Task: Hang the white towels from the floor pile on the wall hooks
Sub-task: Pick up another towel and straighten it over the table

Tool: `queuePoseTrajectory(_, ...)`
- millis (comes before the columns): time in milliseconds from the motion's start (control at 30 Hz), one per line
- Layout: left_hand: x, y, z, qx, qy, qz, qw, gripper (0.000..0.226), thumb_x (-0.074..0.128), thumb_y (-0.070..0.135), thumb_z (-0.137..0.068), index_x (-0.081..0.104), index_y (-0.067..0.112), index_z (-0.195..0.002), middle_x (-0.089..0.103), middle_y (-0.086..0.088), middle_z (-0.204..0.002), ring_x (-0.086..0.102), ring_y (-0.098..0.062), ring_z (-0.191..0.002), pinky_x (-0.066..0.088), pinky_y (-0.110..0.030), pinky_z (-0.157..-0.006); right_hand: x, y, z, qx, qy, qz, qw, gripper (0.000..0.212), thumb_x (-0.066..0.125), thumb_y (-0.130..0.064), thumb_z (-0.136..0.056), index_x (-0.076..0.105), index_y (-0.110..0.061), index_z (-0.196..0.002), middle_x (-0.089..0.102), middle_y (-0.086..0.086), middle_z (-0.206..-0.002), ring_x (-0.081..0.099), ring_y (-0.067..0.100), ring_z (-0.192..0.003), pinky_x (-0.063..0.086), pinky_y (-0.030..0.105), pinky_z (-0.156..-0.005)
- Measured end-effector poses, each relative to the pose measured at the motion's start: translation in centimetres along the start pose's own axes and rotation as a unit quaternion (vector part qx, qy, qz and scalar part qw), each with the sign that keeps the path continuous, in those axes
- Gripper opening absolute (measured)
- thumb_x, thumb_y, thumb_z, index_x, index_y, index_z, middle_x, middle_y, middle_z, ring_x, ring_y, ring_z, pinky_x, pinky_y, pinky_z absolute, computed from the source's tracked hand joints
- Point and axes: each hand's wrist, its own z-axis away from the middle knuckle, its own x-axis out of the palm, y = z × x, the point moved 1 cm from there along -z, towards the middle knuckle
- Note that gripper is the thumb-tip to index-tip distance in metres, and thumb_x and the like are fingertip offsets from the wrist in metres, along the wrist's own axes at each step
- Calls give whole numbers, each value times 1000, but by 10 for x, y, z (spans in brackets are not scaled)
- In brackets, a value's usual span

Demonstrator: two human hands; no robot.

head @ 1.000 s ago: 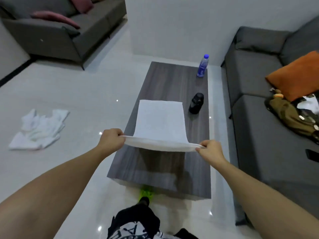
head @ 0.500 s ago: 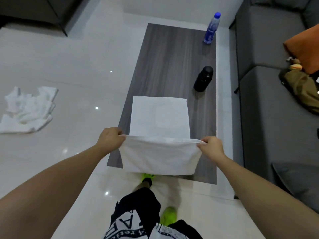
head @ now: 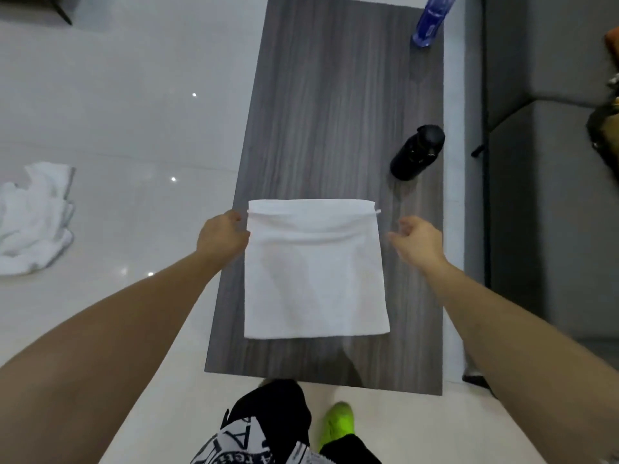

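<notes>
Now the soft square towel (head: 315, 272) lies folded on the wooden table (head: 335, 95); left hand (head: 221, 237) touches its nine-o'clock edge with curled fingers, right hand (head: 418, 241) hangs loose.

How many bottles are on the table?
2. A black bottle stands near the table's right edge, beyond the folded towel. A blue bottle is at the far right end, partly cut off by the picture's top.

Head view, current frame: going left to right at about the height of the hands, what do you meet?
Towel pile on the floor → left hand → folded white towel on the grey table → right hand → grey sofa.
</notes>
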Motion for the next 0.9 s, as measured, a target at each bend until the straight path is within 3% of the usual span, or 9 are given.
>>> queuePoseTrajectory(200, 87, -46, 31, -51, -120, -6, 991, 42, 60, 28, -91, 57, 17, -131, 67, -7, -106, 61, -27, -102, 49, -33, -89, 70, 75, 28, 92, -95, 27, 991, 40, 66, -27, -92, 62, -9, -128, 66, 11, -123, 62, 27, -109, 46, 29, -94)
queuePoseTrajectory(300, 131, -68, 55, -29, -145, -31, 989, 38, 59, 29, -93, 57, 18, -130, 62, -8, -123, 60, -25, -106, 47, -33, -88, 112, 110, 48, 90, -137, 41, 986, 37, 67, -24, -92, 62, -10, -126, 67, 12, -117, 63, 23, -98, 46, 25, -85)
queuePoseTrajectory(433, 176, -79, 89, 141, -128, -93, 977, 37, 62, 24, -90, 61, 16, -126, 55, -8, -133, 50, -28, -121, 48, -41, -93, 158, 133, 65, -44, -145, 141, 978, 39, 63, -21, -93, 59, -10, -130, 62, 11, -128, 57, 27, -118, 42, 27, -97)
queuePoseTrajectory(533, 214, -80, 118, 268, -120, -139, 946, 55, 76, 29, -78, 59, 8, -126, 53, -14, -134, 48, -37, -123, 46, -48, -96, 195, 147, 82, -222, -141, 256, 930, 56, 64, -34, -90, 49, -14, -141, 39, 13, -153, 33, 34, -141, 31, 39, -113)
queuePoseTrajectory(633, 252, -87, 141, 261, -131, -229, 928, 100, 73, 61, -70, 34, 12, -148, 31, -13, -154, 28, -37, -140, 28, -52, -112, 228, 170, 103, -291, -147, 341, 882, 97, 57, -71, -80, 27, -15, -153, 10, 19, -163, 10, 37, -150, 19, 50, -119)
queuePoseTrajectory(700, 273, -95, 157, 237, -120, -279, 923, 112, 73, 67, -63, 30, 11, -149, 30, -14, -153, 26, -38, -140, 24, -55, -113, 244, 188, 119, -298, -132, 384, 864, 115, 60, -79, -67, 24, -11, -152, 7, 26, -161, 7, 44, -148, 15, 59, -117)
queuePoseTrajectory(767, 291, -99, 178, 252, -89, -311, 912, 93, 77, 49, -64, 40, 8, -138, 43, -15, -138, 39, -39, -127, 33, -56, -101, 257, 209, 141, -294, -129, 412, 853, 114, 73, -67, -64, 27, -6, -149, 14, 31, -157, 12, 49, -145, 15, 65, -114)
queuePoseTrajectory(833, 304, -104, 198, 291, -29, -326, 899, 56, 67, 21, -69, 51, 6, -120, 53, -14, -115, 52, -36, -104, 40, -49, -84, 264, 230, 162, -312, -90, 416, 849, 84, 78, -36, -71, 42, -4, -140, 33, 31, -149, 32, 49, -137, 26, 64, -108)
queuePoseTrajectory(900, 310, -108, 212, 311, 5, -305, 900, 35, 55, 7, -66, 58, 8, -101, 57, -11, -95, 54, -33, -83, 42, -43, -71, 263, 244, 176, -325, -45, 391, 860, 53, 72, -8, -66, 59, -8, -118, 54, 23, -126, 52, 42, -113, 39, 56, -94)
